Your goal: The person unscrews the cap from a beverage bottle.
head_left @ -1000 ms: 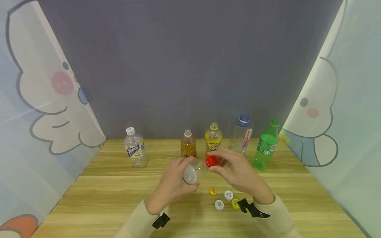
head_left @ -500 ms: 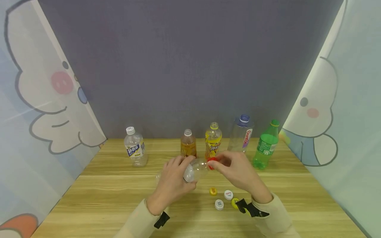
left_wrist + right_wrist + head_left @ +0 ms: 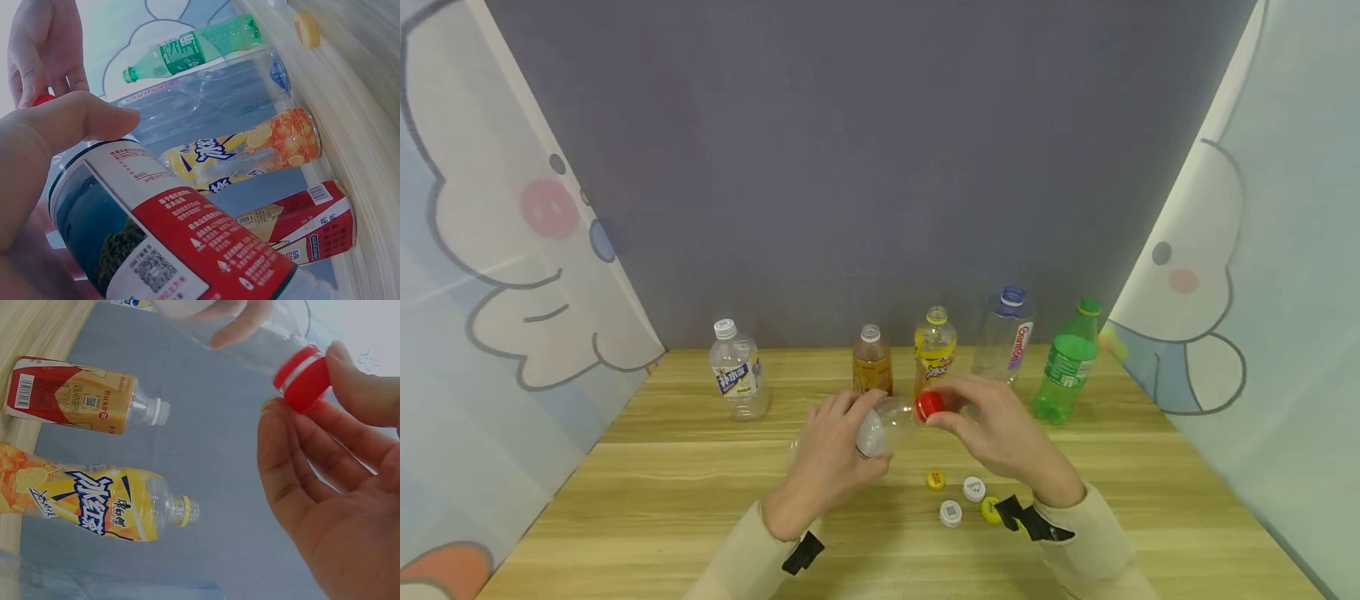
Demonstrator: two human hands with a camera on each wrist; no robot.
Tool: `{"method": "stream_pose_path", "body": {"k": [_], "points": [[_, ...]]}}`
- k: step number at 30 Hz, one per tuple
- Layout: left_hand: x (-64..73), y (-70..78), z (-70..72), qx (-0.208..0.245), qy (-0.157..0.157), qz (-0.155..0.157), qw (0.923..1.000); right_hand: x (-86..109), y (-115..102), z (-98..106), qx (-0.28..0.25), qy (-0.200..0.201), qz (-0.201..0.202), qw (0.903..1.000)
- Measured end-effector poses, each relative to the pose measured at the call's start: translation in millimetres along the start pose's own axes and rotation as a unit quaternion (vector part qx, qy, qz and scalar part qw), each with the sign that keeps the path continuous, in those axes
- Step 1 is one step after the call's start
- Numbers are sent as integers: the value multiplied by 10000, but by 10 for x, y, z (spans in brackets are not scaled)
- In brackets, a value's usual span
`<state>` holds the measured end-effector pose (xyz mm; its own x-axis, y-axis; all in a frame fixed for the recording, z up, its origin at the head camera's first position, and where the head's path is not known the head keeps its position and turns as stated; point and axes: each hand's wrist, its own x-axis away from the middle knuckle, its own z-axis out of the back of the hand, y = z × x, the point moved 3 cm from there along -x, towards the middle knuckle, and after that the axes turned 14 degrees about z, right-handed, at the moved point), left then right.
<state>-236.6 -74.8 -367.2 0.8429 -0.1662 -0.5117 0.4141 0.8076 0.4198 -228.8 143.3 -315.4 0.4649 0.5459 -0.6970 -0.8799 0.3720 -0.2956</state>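
Note:
My left hand [image 3: 827, 458] grips a clear plastic bottle [image 3: 889, 423] round its body. The bottle is tilted, its neck pointing right, and the left wrist view shows its red and white label [image 3: 187, 231]. On the neck sits a red cap [image 3: 307, 384], with a pale band between it and the red ring [image 3: 294, 364] below. My right hand [image 3: 1003, 433] pinches this cap between thumb [image 3: 362, 390] and fingertips. In the head view the left hand hides most of the bottle's body.
Behind the hands stand an amber-looking bottle [image 3: 872, 367], a yellow-labelled bottle [image 3: 935, 354], a large clear bottle [image 3: 996, 346] and a green bottle [image 3: 1067, 367]. Another clear bottle [image 3: 737, 375], white-capped, stands left. Several loose caps, including a yellow cap [image 3: 936, 480] and a white cap [image 3: 951, 513], lie in front.
Half a second ago the right fingers were turned further over the red cap and covered more of it; they have rolled back, so more red shows. The left hand keeps its grip on the bottle.

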Motion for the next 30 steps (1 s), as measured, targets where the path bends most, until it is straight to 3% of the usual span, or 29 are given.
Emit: {"method": "stream_pose_path", "body": {"k": [4,8,12,15,18,25,30], "points": [[-5,-19,18,69,-63,128,9999,-20,14,-35,83,66,-430,9990],[-9,-27,9,-12,-150,187,9997,-22,33,-60,44,115,-1324,9911],[3,-19,-11,-131,-227,163,9995,-5,48,-92,-475,63,-2116,9762],[11,-8,-27,-130,-293,127,9994,1,48,-111,-837,-18,-2357,9682],[13,-1,-37,-70,-320,115,9994,4,46,-102,-814,-70,-2211,9718],[2,-36,-47,101,-492,255,9984,-29,-2,-63,-422,-175,-1214,9916],[-6,-50,-27,131,-527,352,9979,-28,-28,-71,-366,-167,-784,9961]]}}
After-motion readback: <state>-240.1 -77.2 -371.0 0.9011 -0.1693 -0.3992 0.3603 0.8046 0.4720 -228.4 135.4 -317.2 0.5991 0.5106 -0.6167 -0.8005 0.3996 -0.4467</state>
